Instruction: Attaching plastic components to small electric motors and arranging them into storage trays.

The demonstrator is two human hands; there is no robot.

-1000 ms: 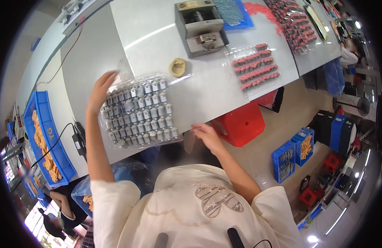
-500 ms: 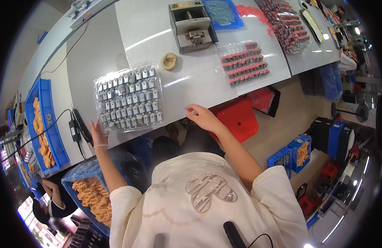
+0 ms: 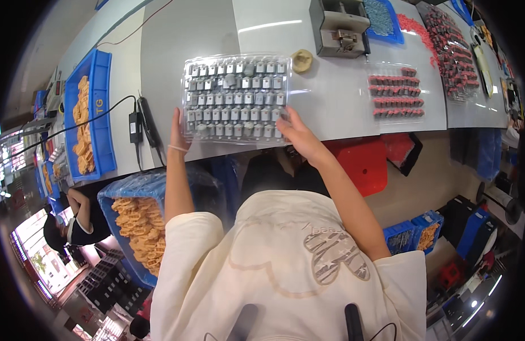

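R hand had just come onto the clear tray's lower-R corner, thumb over rim, gripping it; L hand lay straight-fingered along the L edge, grip unclear. So tray, upper ctr of frame, was now flanked both sides, prob. steadied. Thin glossy plastic; approx. 5 rows of boxy grey parts, metallic-looking.

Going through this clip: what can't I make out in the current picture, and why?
Head view: whether the left hand touches the clear tray; its fingers blend with the transparent rim.
Head view: some fingers of the right hand, hidden by the hand itself.
Head view: fine detail on the grey parts, too small.
Head view: the grey machine's far end, cut off by the top edge.
Head view: part of the blue crate, behind the white sleeve.
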